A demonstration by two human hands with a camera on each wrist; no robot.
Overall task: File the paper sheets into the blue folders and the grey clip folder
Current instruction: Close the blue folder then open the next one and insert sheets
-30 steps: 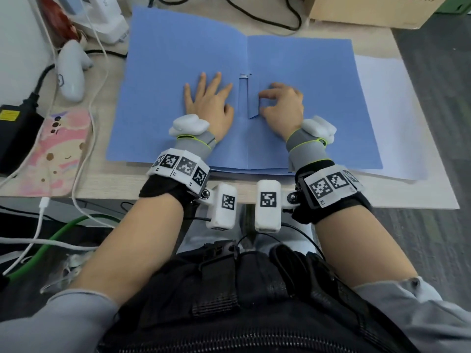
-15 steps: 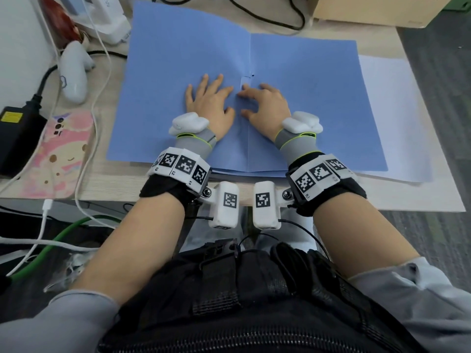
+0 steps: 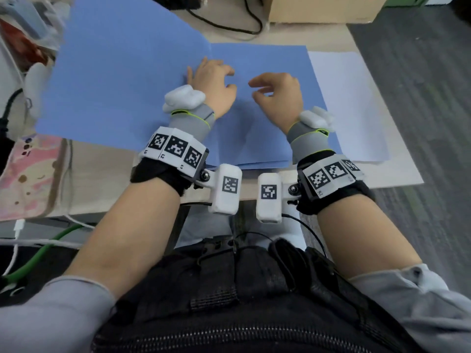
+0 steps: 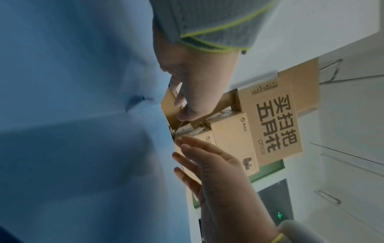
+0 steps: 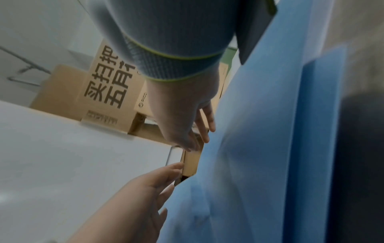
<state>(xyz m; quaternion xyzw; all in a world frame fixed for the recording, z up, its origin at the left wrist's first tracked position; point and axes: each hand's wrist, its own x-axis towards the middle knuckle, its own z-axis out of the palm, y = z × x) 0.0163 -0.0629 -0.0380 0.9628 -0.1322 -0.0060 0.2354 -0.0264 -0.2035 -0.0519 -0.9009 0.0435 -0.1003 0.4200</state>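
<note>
We count one blue folder (image 3: 127, 80) lying open on the worktop (image 3: 102, 179), spine running 12 to 6 o'clock. A second blue layer edge (image 3: 254, 165) shows under it at 6 o'clock, so possibly two folders stacked; we cannot tell for sure. One white paper sheet (image 3: 351, 103) pokes out from under the folder at 3 o'clock. No grey clip folder that we can pick out.

Two hands, both over the folder near the spine. Left hand (image 3: 214, 82) just left of the spine, fingers loosely bent, tips at the fold; its grip holds nothing we can see. Right hand (image 3: 277, 93) just right of the spine, thumb and index curled toward each other with a gap between, grip apart, nothing in it. Whether the right hand touches the folder we cannot tell; the left wrist view shows its fingers (image 4: 193, 157) spread close to the blue surface.

Rest, counted:
- one pink phone case (image 3: 28, 174) at 9 o'clock, on the worktop
- one cardboard box (image 3: 318, 8) at 1 o'clock
- one black cable (image 3: 229, 26) at 12 o'clock
- one green cable (image 3: 38, 256) below the worktop edge at 8 o'clock
</note>
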